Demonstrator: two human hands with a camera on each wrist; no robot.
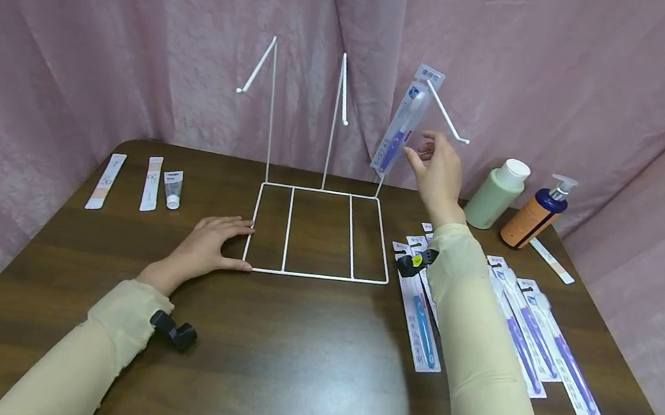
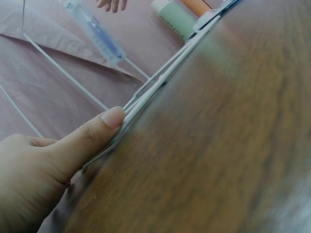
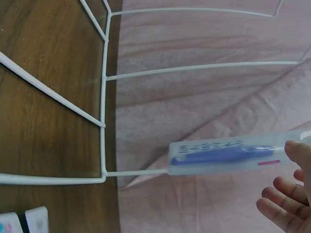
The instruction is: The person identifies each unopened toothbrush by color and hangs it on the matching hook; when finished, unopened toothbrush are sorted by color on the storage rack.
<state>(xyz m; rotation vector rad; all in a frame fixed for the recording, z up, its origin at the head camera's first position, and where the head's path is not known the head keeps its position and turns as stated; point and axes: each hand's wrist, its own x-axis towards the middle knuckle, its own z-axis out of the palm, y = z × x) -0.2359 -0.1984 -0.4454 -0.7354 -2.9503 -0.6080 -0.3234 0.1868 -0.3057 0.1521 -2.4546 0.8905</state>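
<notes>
Clock directions run from the middle of the rack's base, 12 o'clock lying away from the person.

Rack, white wire, 1 (image 1: 318, 276): flat base with three uprights, each ending in one hook arm (image 1: 256, 66).
Hanging toothbrush pack, purple handle, 1 (image 1: 403, 122): at 1 o'clock, on the rightmost hook arm, lower end tilted left.
Right hand, 1 (image 1: 437, 179): at 2 o'clock, just beside the hanging pack, fingers loosely bent, thumb well parted from them; whether the thumb touches the pack cannot be told.
Left hand, 1 (image 1: 204, 247): between 8 and 9 o'clock, spread wide, thumb on the base's near left corner, fingertips at its left bar.
Nearer pile of packs, at least 3 (image 1: 421, 335): at 4 o'clock, front one blue-handled, partly hidden by the right sleeve (image 1: 481, 325).
Farther pile of packs, at least 3 (image 1: 578, 376): between 3 and 4 o'clock, purple-handled, overlapping.
Bottles, 2: green, white-capped (image 1: 491, 199), and orange with pump (image 1: 531, 220), towards 2 to 3 o'clock.
Sachets, 3: two at 9 to 10 o'clock (image 1: 151, 184), one at 3 (image 1: 552, 261).
Small tube, 1 (image 1: 172, 188): beside the paired sachets.
</notes>
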